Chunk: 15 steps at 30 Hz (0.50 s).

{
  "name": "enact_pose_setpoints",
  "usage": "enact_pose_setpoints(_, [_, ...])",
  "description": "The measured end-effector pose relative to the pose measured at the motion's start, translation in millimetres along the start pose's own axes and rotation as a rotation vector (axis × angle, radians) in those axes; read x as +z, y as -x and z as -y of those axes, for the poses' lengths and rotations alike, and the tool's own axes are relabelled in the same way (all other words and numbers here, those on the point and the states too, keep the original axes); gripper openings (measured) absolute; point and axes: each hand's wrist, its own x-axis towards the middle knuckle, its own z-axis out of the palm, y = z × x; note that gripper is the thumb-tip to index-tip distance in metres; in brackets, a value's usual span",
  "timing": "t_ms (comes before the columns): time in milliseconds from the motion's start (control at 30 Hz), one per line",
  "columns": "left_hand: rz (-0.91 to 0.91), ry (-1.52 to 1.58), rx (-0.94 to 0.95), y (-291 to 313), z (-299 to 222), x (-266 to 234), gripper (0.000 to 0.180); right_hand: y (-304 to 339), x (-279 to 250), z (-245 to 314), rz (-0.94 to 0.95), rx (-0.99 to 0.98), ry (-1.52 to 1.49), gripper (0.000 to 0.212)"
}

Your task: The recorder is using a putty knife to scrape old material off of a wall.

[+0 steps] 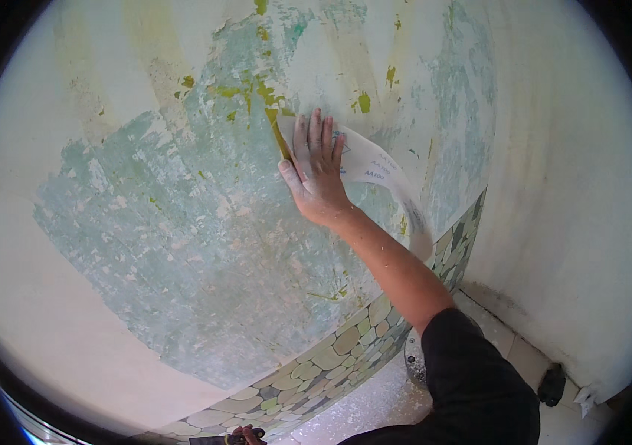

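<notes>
My right hand (321, 174) lies against the wall, fingers pointing up, and presses a long strip of sandpaper (379, 162) to the patchy surface. The strip has a white printed back. Its yellow-olive edge (279, 135) is turned up beside my thumb, and its loose end curls down behind my forearm. Under my palm the sandpaper is hidden. At the lower edge, my left hand (250, 437) shows only in part, its fingers closed round a dark flat tool (208, 440) that looks like a scraper. The wall (167, 222) carries scraped grey-green patches and yellow-green flecks.
A band of pebble-pattern tiles (323, 360) runs along the wall's foot. White flakes litter the floor (360, 408). A dark shoe-like object (551, 384) lies by the right-hand wall (568, 245). Below my arm is a grey speckled object (414, 357), partly covered by my sleeve.
</notes>
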Motion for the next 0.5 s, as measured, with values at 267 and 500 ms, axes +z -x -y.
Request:
enact_pose_setpoints(267, [0.075,-0.013,0.048,2,-1,11,0.017,-97,-20,-43,-0.251,0.123,0.041,0.066])
enact_pose_setpoints(500, [0.065,-0.066,0.040,11,-11,14,0.019,0,-5,-10,-0.042,-0.013,0.017,0.062])
